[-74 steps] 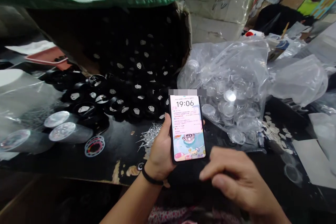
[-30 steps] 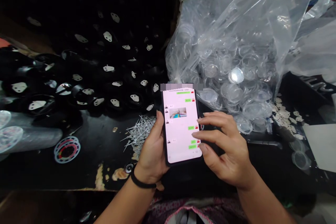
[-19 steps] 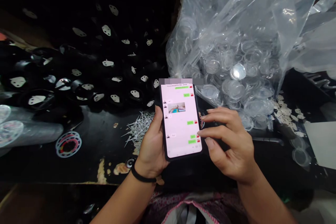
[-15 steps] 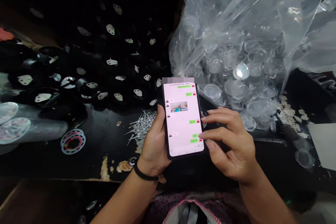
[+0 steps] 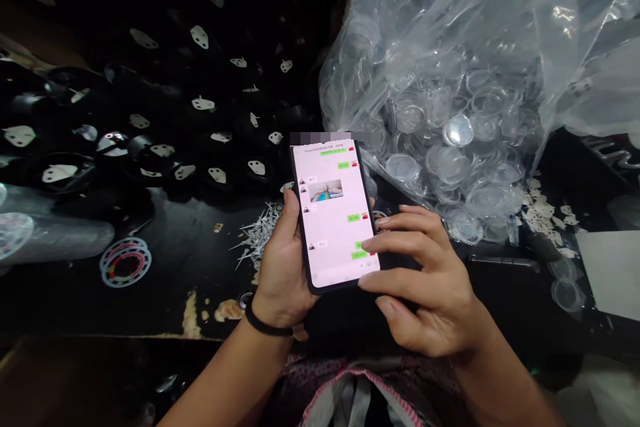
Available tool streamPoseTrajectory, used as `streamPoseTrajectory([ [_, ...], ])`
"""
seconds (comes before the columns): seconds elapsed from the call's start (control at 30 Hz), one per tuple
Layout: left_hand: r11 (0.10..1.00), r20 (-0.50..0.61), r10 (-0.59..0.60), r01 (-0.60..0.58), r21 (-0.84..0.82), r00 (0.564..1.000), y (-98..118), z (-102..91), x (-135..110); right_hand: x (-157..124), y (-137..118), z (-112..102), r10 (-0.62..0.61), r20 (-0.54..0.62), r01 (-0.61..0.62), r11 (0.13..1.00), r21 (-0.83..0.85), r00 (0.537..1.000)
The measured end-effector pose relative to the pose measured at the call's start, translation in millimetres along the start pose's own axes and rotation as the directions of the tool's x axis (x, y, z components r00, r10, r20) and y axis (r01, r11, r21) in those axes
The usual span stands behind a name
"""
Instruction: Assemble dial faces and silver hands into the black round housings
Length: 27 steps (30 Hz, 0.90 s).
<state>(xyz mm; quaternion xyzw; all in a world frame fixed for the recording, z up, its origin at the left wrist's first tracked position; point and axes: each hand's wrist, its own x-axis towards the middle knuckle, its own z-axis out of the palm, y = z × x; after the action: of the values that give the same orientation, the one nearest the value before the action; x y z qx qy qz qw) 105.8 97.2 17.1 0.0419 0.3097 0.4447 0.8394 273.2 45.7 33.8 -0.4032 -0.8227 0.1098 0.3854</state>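
Note:
A black-edged smartphone (image 5: 333, 223) rests in my left hand (image 5: 283, 267), its screen lit with a chat of green bubbles and a small picture. My left thumb lies along the phone's left edge, and the other fingers are mostly hidden behind it. Over the lower right of the screen, my right hand (image 5: 430, 280) has its fingers apart and holds nothing. One fingertip is at the bottom right corner of the phone; whether it touches the glass I cannot tell. Left of the phone lies a heap of thin grey pins (image 5: 260, 233).
A clear plastic bag (image 5: 400, 67) spills round transparent caps (image 5: 450, 167) at the right. Black round parts with white metal tabs (image 5: 203, 103) fill the back left. Printed rings (image 5: 125, 261) and a clear tube stack (image 5: 65, 240) lie left. White tabs (image 5: 545, 213) and a white sheet (image 5: 610, 273) lie right.
The phone and my left hand have shifted slightly left and up in view. My right hand has moved left, its fingers now reaching over the screen's lower right corner.

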Motion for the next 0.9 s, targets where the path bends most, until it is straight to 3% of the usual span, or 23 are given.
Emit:
streamPoseTrajectory([
  [0.3, 1.000, 0.063, -0.014, 0.015, -0.013, 0.998, 0, -3.7, 2, -2, 3, -4, 0.055, -0.100, -0.050, 0.998, 0.048, 0.993],
  [0.9, 0.998, 0.153, -0.024, 0.032, -0.050, 0.988, 0, -8.1, 0, 4, 0, -1, -0.013, -0.049, 0.013, 1.000, 0.007, 0.999],
])
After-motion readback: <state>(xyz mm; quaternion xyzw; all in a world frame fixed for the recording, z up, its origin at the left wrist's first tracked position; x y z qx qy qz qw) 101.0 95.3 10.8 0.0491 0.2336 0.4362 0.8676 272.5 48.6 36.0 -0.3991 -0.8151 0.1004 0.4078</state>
